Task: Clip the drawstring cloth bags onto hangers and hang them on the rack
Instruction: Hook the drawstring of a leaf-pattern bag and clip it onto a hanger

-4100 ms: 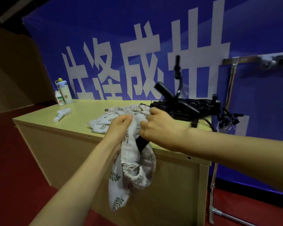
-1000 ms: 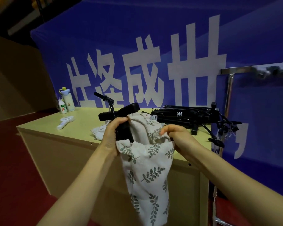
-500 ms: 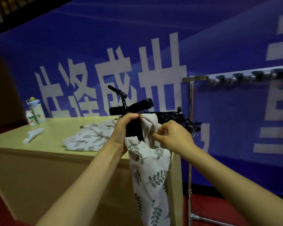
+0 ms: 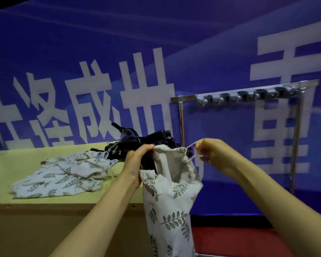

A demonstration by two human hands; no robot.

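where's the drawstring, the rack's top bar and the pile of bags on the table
drawstring [image 4: 190, 145]: head view, middle of the taut upper strand
rack's top bar [image 4: 185, 97]: head view, bare left end of the bar
pile of bags [image 4: 63, 173]: head view, middle of the heap

Reaching forward with both bare forearms. Gripping the bag [image 4: 170, 201] at its rim with the left hand [image 4: 137, 164], fingers curled over the top. Pinching the drawstring [image 4: 190, 145] between thumb and fingertips of the right hand [image 4: 213, 154].
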